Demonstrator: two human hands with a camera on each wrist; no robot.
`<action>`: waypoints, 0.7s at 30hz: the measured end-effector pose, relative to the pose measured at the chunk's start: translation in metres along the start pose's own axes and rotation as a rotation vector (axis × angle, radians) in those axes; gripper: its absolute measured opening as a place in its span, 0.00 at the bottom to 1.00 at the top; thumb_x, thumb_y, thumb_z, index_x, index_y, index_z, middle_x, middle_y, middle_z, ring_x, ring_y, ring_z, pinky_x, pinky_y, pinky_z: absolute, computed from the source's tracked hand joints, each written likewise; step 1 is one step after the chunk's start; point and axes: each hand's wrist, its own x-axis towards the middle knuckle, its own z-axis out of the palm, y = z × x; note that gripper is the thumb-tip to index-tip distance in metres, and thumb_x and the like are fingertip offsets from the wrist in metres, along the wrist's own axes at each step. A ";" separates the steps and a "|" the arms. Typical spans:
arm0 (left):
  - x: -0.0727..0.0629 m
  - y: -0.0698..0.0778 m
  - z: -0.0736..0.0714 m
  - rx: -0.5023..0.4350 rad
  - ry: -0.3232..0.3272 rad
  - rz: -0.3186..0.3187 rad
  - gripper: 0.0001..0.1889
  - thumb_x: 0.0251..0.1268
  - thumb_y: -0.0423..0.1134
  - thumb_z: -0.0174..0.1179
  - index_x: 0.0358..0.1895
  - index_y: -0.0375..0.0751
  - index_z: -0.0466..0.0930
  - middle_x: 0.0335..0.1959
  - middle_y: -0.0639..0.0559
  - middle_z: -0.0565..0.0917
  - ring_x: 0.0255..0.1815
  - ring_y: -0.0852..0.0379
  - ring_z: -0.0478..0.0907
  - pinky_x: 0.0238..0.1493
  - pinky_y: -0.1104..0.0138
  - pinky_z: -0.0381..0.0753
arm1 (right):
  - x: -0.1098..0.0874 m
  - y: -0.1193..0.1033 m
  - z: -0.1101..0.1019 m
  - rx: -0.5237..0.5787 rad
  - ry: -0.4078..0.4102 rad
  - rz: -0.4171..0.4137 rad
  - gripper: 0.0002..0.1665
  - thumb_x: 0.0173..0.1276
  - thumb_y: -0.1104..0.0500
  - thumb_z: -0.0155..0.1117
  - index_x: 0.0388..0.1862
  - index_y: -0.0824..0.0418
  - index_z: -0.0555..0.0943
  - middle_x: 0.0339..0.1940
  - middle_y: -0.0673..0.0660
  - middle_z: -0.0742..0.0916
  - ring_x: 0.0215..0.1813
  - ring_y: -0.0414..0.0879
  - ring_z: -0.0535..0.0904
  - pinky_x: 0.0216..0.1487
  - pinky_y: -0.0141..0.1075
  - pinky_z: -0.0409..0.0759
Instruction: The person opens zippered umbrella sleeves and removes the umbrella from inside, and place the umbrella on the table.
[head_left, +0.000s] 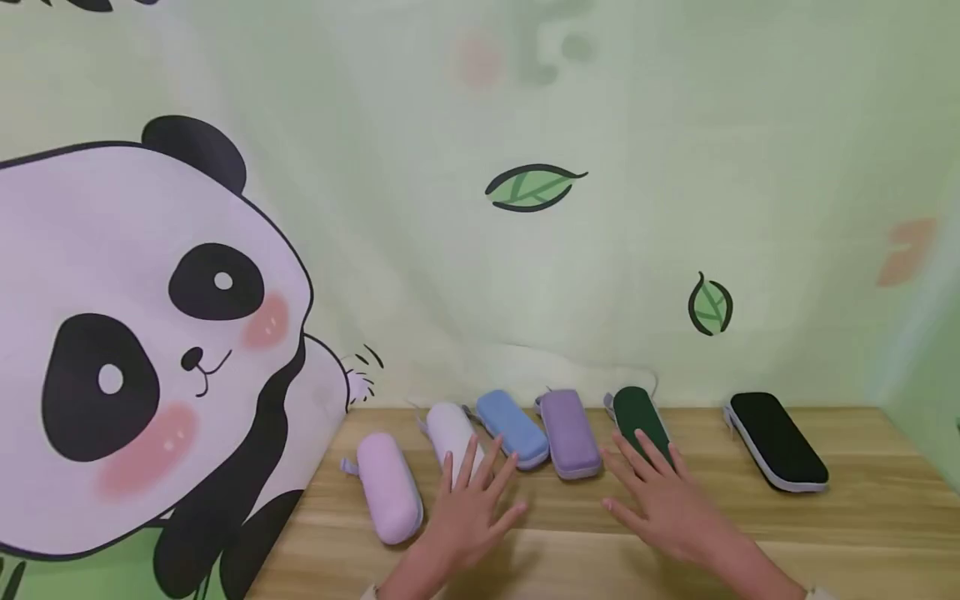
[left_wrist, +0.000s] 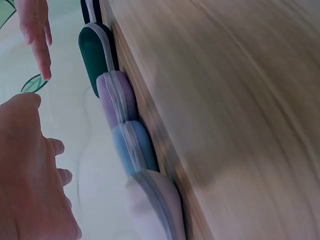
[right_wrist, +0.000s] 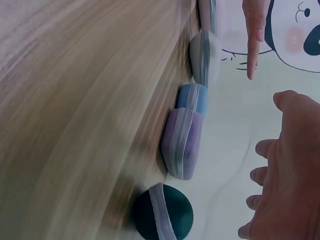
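Both hands are held over the table with fingers spread and nothing in them. My left hand point(head_left: 472, 512) overlaps the near end of a white zippered case point(head_left: 448, 427) in the head view. To its left lies a pink case point(head_left: 390, 492). My right hand point(head_left: 671, 508) partly covers a dark green case point(head_left: 637, 410). Between the hands, farther back, a blue case point(head_left: 512, 427) and a purple case point(head_left: 570, 433) lie side by side. Both wrist views show the hands above the cases, apart from them; the green case point(right_wrist: 167, 207) shows its zipper end-on there.
A black case point(head_left: 780, 437) with a grey zipper edge lies at the right of the wooden table point(head_left: 862, 542). Behind the table hangs a pale green cloth point(head_left: 420, 250) printed with leaves and a large panda point(head_left: 150, 233) at the left.
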 end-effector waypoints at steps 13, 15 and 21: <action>-0.014 -0.034 -0.007 -0.050 0.042 -0.116 0.38 0.77 0.64 0.45 0.81 0.47 0.58 0.83 0.45 0.52 0.82 0.33 0.40 0.74 0.33 0.39 | 0.025 -0.015 0.015 0.059 -0.010 -0.072 0.39 0.78 0.36 0.52 0.81 0.51 0.63 0.83 0.57 0.61 0.82 0.65 0.49 0.74 0.69 0.44; -0.019 -0.041 -0.009 -0.063 0.035 -0.155 0.38 0.77 0.64 0.46 0.81 0.46 0.58 0.83 0.46 0.52 0.82 0.33 0.39 0.74 0.34 0.37 | 0.028 -0.019 0.016 0.079 -0.017 -0.081 0.39 0.78 0.37 0.52 0.81 0.51 0.63 0.83 0.58 0.61 0.82 0.65 0.49 0.74 0.69 0.44; -0.037 -0.070 -0.007 -0.058 0.061 -0.256 0.39 0.76 0.65 0.45 0.79 0.42 0.61 0.82 0.42 0.56 0.82 0.32 0.40 0.74 0.33 0.38 | 0.033 -0.032 0.027 0.113 -0.088 -0.103 0.39 0.80 0.34 0.45 0.82 0.50 0.60 0.84 0.59 0.59 0.83 0.64 0.47 0.74 0.70 0.45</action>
